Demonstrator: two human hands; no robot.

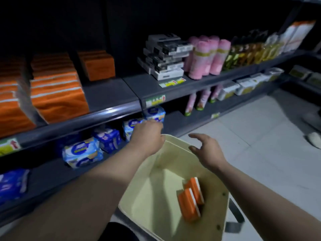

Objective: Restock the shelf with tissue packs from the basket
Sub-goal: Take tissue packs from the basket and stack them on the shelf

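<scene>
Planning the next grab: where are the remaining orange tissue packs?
Head view, lower centre: two orange-and-white tissue packs lie side by side in the cream plastic basket, near its right wall, below the right hand.

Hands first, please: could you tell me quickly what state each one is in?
Left hand: at the basket rim, fingers hidden; cannot tell.
Right hand: open, holding nothing.

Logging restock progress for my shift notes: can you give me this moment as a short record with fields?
basket: cream, on the floor side of the shelf
left in basket: two orange tissue packs, side by side
shelf: orange stacks at its left, bare space beside them
left hand: at the basket's far left corner, fingers hidden, grip unclear
right hand: fingers spread over the far rim, holding nothing
</scene>
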